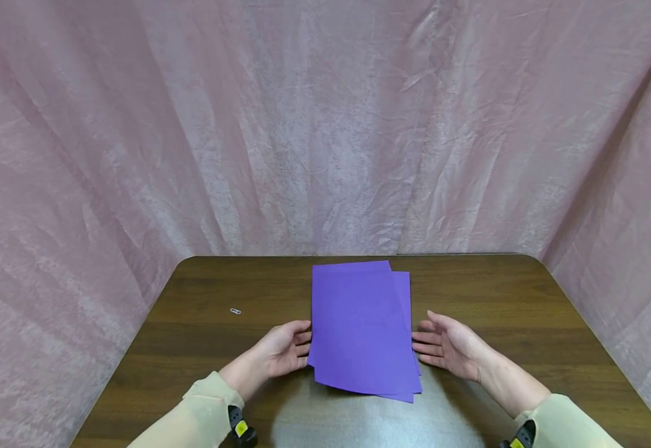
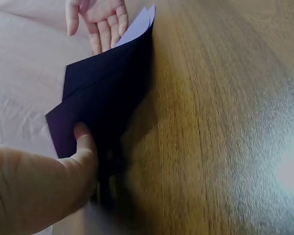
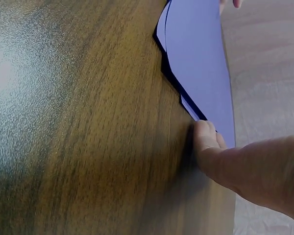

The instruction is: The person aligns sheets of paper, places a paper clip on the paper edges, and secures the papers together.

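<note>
A pink curtain (image 1: 325, 124) hangs behind the far side and down both flanks. In front of it is the brown wooden bench (image 1: 526, 348), glossy at the near middle where light glares.

Near the bench's middle is a stack of purple sheets (image 1: 359, 330). They overlap but are skewed: one corner shows past the top sheet at far right, others at the near edge and near left. The near edge bows up off the bench, its underside dark in the left wrist view. How many sheets there are, I cannot tell.

The left hand (image 1: 286, 350) is at the stack's left edge and the right hand (image 1: 454, 345) at its right, palms facing inward. Both have their fingers extended rather than curled, the tips meeting the paper's sides; neither appears to pinch it.

Black wrist mounts (image 1: 241, 429) sit on the cuffs. Smallest is a clip (image 1: 235, 311), lying to the left of the stack, well apart from it.

As I judge it, the work is at an early stage: the sheets are gathered together, while their edges remain uneven and the clip is unused.
</note>
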Available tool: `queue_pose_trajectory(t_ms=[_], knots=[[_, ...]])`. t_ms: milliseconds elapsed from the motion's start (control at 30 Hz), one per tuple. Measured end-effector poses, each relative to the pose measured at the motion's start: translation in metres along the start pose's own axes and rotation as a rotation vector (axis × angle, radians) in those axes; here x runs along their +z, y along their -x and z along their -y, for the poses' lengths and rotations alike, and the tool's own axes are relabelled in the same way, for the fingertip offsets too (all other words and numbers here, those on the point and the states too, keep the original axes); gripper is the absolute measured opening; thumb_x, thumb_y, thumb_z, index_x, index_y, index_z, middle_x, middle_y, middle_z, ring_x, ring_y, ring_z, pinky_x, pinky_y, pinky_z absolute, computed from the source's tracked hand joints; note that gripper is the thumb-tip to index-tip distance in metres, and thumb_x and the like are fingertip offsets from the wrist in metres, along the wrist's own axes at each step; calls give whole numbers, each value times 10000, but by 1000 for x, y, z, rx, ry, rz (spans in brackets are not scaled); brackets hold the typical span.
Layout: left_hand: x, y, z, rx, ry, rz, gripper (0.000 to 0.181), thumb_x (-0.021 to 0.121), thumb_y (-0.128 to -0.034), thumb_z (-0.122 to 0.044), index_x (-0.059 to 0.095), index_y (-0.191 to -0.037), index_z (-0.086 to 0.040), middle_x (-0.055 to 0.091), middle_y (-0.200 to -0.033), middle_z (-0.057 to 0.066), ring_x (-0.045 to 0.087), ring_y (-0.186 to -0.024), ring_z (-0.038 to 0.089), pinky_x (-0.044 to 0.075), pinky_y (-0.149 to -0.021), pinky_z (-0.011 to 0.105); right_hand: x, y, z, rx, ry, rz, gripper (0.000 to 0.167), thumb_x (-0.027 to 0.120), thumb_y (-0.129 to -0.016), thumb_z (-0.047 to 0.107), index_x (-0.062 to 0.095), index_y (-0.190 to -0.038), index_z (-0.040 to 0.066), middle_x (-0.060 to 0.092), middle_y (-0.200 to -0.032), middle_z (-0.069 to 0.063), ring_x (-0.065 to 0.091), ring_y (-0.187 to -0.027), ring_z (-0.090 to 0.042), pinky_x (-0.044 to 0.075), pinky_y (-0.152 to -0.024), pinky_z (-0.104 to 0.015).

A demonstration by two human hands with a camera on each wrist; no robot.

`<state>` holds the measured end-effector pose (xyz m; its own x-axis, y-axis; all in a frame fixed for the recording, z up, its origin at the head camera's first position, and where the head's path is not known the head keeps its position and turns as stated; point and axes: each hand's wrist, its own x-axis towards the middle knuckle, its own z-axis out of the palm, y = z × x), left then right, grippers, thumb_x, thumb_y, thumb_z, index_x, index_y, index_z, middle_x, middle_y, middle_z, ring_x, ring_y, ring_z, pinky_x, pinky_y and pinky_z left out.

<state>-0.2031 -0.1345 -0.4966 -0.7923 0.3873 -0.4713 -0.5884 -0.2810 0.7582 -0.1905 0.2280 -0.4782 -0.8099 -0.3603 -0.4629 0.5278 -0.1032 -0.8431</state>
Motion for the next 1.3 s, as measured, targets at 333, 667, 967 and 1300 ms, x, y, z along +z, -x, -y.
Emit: queue_pose_trajectory(t_ms=[333, 667, 967, 1300], knots=[[11, -8, 9, -49, -114, 77, 204, 393, -1059, -154, 479, -1177, -11, 713, -949, 56, 696, -884, 176, 568, -793, 373, 1, -1, -2, -4, 16, -9, 767, 288, -1118, 439, 44, -1568, -133, 183, -1590, -387, 267, -1460, -510, 331, -1158, -555], [11, -10, 12, 13, -67, 75, 281, 372, -1017, 29, 396, -1295, 64, 710, -941, 77, 724, -849, 186, 602, -759, 381, 1, -1, -4, -14, 33, 4, 772, 278, -1119, 442, 27, -1565, -136, 168, -1592, -387, 248, -1463, -516, 311, -1167, -564], [11, -8, 5, 29, -32, 70, 324, 376, -1013, 38, 385, -1335, 66, 713, -978, 82, 719, -906, 206, 598, -823, 412, 0, -3, -5, -13, 26, -35, 742, 296, -1121, 406, 61, -1560, -145, 180, -1594, -378, 260, -1454, -526, 335, -1154, -560], [9, -4, 0, 24, 1, 110, 357, 368, -1022, 30, 365, -1379, 37, 710, -1010, 71, 723, -924, 204, 598, -841, 419, 6, -12, -8, -46, -76, 33, 711, 276, -1123, 312, -45, -1534, -172, 46, -1593, -421, 191, -1468, -537, 282, -1187, -536]])
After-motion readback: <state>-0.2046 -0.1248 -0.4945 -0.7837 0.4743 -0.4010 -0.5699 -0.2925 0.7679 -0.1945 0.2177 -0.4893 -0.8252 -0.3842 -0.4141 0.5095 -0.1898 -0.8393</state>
